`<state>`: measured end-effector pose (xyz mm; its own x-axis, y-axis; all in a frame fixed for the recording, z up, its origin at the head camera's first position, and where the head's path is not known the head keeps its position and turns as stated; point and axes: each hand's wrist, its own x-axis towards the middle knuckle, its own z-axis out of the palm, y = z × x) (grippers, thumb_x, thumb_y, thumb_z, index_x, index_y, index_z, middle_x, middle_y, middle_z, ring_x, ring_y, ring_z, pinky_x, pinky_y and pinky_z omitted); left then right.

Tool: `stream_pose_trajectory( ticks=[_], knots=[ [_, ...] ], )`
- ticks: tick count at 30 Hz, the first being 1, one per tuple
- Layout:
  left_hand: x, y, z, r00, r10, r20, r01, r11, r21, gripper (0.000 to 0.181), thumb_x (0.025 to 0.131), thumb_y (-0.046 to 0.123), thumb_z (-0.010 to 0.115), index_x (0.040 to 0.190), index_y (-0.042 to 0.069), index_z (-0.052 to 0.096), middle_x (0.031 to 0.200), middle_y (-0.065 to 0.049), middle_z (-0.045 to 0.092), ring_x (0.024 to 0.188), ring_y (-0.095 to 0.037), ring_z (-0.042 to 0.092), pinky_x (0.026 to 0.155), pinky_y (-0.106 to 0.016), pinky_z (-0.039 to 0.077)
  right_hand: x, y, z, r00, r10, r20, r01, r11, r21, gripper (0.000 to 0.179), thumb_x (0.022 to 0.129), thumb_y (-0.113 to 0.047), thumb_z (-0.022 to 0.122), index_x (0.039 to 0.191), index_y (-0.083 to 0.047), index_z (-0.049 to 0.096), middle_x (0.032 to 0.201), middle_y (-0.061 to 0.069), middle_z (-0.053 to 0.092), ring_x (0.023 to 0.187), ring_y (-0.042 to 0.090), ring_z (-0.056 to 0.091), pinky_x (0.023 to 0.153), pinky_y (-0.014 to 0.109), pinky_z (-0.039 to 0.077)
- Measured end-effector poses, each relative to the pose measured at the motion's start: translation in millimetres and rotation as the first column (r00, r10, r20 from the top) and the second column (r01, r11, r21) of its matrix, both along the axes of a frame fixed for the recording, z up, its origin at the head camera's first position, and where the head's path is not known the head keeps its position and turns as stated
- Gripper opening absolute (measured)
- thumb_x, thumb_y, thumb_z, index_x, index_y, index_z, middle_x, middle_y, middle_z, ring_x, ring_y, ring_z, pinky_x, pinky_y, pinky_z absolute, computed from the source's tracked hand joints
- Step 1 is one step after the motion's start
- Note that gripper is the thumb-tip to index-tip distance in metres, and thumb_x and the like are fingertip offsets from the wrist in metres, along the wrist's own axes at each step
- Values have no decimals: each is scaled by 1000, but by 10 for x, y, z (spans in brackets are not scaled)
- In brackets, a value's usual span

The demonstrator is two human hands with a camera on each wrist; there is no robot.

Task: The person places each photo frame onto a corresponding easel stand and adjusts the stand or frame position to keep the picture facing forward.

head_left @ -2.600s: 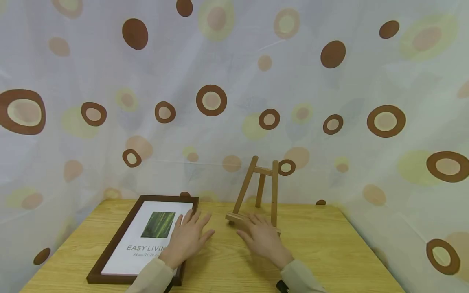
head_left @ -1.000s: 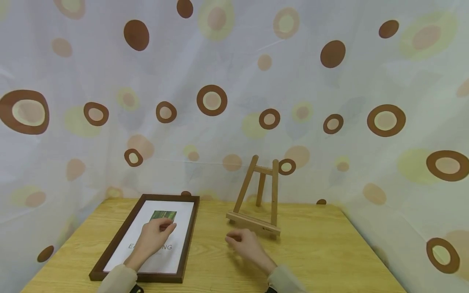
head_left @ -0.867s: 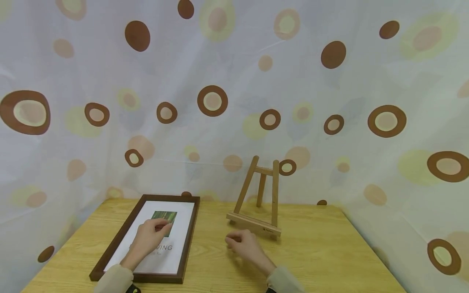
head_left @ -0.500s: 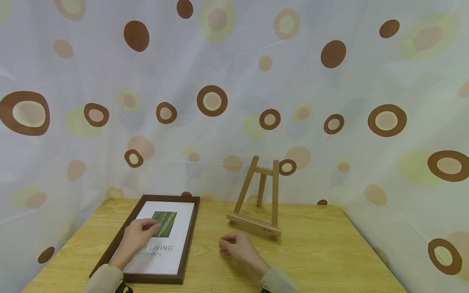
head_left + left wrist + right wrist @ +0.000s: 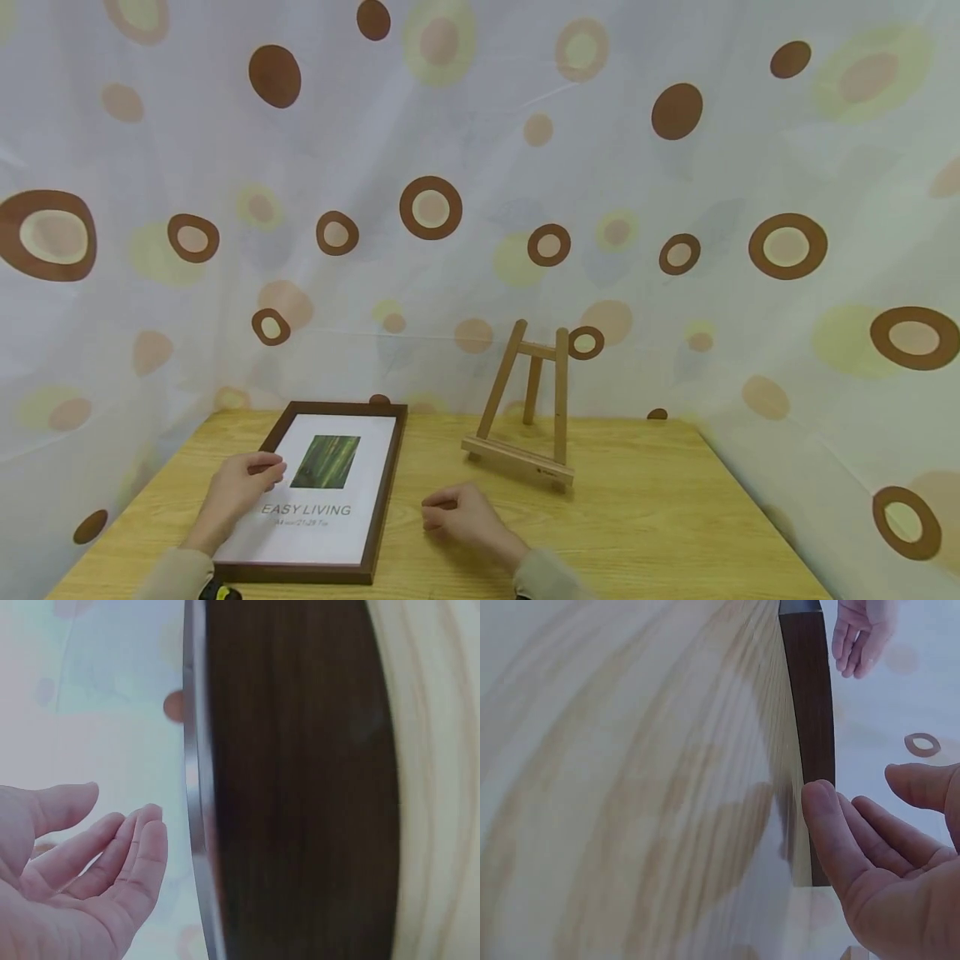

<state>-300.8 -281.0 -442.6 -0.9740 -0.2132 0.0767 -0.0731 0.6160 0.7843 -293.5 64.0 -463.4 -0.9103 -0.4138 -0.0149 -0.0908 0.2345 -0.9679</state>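
A picture frame [image 5: 387, 492] with a dark brown border lies flat on the left of the wooden table, its white insert printed EASY LIVING around a green picture. Over its left border hovers my left hand [image 5: 234, 496], fingers loosely bent, holding nothing; in the left wrist view the frame's dark side [image 5: 300, 780] stands beside the fingers. My right hand [image 5: 468, 518], also loosely curled and holding nothing, is above the table between the frame and a small wooden easel [image 5: 517, 454]. The right wrist view has the frame's side [image 5: 814, 712] just past its fingertips.
The small easel stands upright on three legs toward the back right, its ledge facing front. Behind and on both sides hangs a white curtain [image 5: 480, 275] with brown and beige dots. Bare wood of the table [image 5: 645, 508] stretches right of the easel.
From spread fingers over the frame and at the easel's ledge, both hands have curled loosely. The left has moved left to the frame's border; the right has drawn away from the easel, toward the frame.
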Motion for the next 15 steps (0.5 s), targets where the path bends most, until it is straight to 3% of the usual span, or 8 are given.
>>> stream_pose_trajectory(
  ticks=[4, 9, 15],
  knots=[
    [10, -147, 11, 999, 22, 40, -24, 999, 46, 40, 97, 18, 59, 122, -14, 59, 111, -28, 67, 91, -27, 68, 79, -41, 58, 30, -81, 21, 999, 11, 51, -10, 1000, -22, 28, 93, -8, 65, 114, 10, 66, 101, 20, 72, 89, 29, 72, 74, 36, 61],
    [0, -360, -19, 999, 36, 34, -40, 993, 110, 42, 98, 16, 58, 124, -17, 55, 116, -32, 63, 91, -25, 67, 81, -39, 58, 26, -187, 6, 995, -5, 95, 9, 999, -42, 29, 94, -9, 65, 116, 9, 66, 101, 19, 72, 89, 27, 72, 74, 37, 61],
    [4, -547, -64, 998, -4, 64, -3, 994, 109, 44, 98, 16, 55, 125, -19, 53, 114, -31, 63, 91, -22, 66, 75, -32, 58, 21, -289, -38, 988, 26, 150, -15, 997, -72, 30, 94, -7, 63, 119, 10, 64, 105, 18, 70, 93, 28, 71, 76, 37, 61]
  ],
)
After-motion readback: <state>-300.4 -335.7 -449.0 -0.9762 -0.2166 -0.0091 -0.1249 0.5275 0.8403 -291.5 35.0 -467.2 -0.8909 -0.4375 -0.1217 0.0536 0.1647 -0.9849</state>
